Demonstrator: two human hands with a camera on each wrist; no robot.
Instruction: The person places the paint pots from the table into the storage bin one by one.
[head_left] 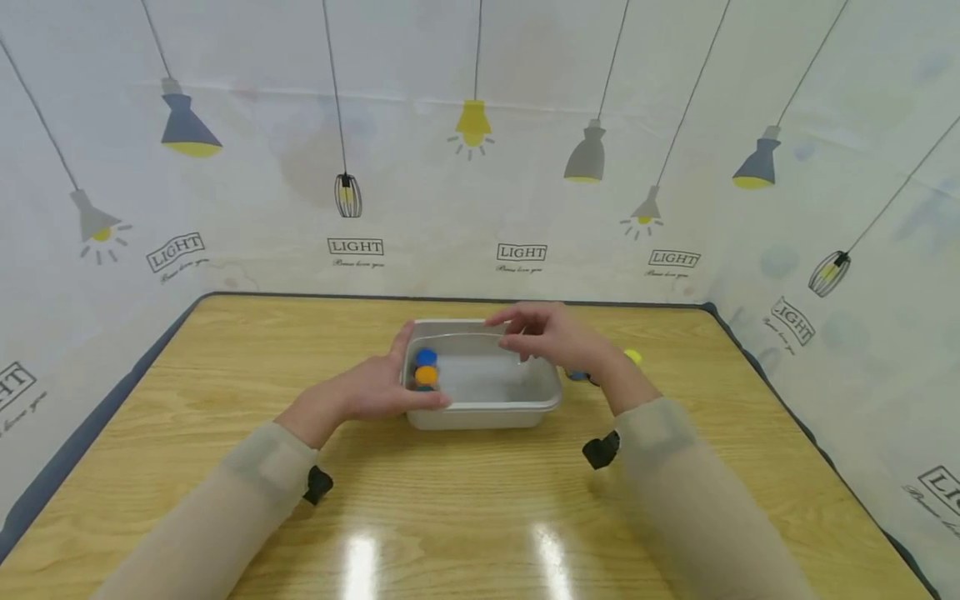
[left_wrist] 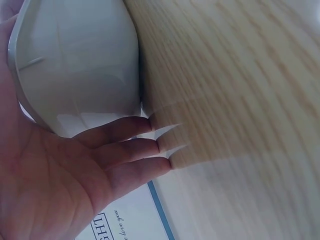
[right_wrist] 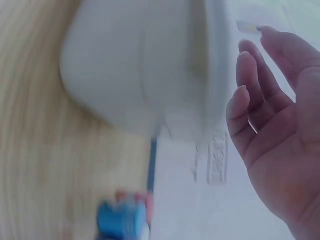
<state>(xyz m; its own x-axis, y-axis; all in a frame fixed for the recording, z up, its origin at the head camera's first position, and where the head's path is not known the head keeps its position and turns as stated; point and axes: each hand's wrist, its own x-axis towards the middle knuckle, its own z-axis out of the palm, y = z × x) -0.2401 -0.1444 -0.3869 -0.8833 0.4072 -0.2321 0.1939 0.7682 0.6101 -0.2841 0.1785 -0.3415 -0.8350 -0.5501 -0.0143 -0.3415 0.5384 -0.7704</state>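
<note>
A white plastic tub point(head_left: 480, 417) stands on the table between the hands. Along its left end sit a blue round-topped piece point(head_left: 426, 357), an orange one point(head_left: 426, 377) and a dark teal one point(head_left: 426, 388), partly hidden by the thumb. My left hand point(head_left: 375, 387) rests against that end, thumb along the front rim and index finger at the back corner. The other fingers point(left_wrist: 132, 150) extend straight beside the outer wall. Over the right end hovers my right hand point(head_left: 551, 333), its fingers loosely bent and nothing between them; its palm point(right_wrist: 285, 165) faces the wrist camera.
Right of the tub, partly behind the right wrist, are a blue piece point(head_left: 577, 376) and a yellow one point(head_left: 633, 357) on the wooden table point(head_left: 450, 508). A blue cylinder point(right_wrist: 120, 219) shows blurred in the right wrist view. A lamp-printed backdrop point(head_left: 420, 275) encloses the table's back and sides.
</note>
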